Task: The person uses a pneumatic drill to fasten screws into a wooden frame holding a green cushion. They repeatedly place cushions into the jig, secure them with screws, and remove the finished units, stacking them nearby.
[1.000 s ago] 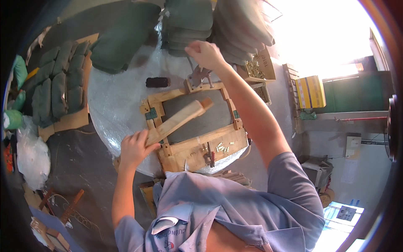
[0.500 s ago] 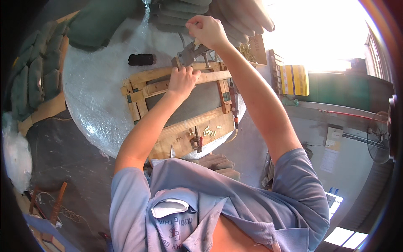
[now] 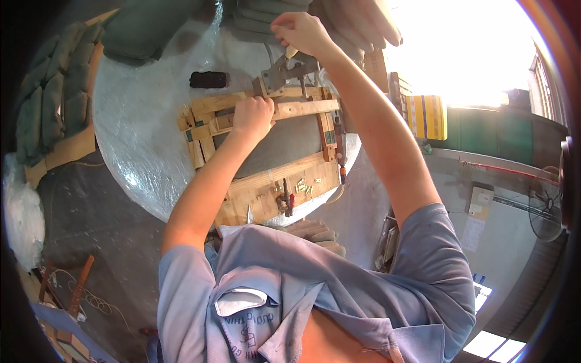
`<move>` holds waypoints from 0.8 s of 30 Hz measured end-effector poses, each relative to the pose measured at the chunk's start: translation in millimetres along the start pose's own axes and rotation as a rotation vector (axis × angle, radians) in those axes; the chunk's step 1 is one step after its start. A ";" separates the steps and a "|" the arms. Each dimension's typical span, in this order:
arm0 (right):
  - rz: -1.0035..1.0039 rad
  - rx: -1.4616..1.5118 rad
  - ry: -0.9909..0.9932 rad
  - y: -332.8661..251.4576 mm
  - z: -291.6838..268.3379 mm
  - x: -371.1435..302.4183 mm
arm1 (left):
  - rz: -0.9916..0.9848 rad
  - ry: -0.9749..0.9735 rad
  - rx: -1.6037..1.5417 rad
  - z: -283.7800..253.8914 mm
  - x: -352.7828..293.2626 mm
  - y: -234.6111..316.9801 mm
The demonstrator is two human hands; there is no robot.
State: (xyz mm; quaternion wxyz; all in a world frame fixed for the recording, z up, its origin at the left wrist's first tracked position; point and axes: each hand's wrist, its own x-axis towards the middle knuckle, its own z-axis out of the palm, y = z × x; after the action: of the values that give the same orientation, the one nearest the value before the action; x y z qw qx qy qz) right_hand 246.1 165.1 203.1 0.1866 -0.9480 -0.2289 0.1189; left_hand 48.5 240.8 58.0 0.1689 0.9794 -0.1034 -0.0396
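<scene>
The wooden bar (image 3: 308, 109) lies across the wooden frame (image 3: 284, 167), near its far side, grasped by the left hand (image 3: 254, 116). Beyond stands a metal clamp (image 3: 277, 76); whether the right hand (image 3: 304, 34) grips its handle (image 3: 292, 51), I cannot tell.

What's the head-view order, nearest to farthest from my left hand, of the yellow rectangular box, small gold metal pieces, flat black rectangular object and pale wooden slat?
From your left hand:
1. Pale wooden slat: at the hand itself.
2. Flat black rectangular object: ahead, left.
3. Small gold metal pieces: nearer you, right.
4. Yellow rectangular box: far right.
</scene>
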 end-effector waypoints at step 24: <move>0.781 0.874 -0.257 27.3 62.4 53.6 | -0.079 -0.013 -0.021 5.7 1.8 5.0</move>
State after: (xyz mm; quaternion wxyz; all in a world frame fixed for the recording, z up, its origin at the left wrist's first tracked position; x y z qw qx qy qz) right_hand 283.7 186.9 128.2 0.4725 -0.7754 0.1856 0.3756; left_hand 48.7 233.9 54.3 0.1770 0.9806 -0.0650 -0.0535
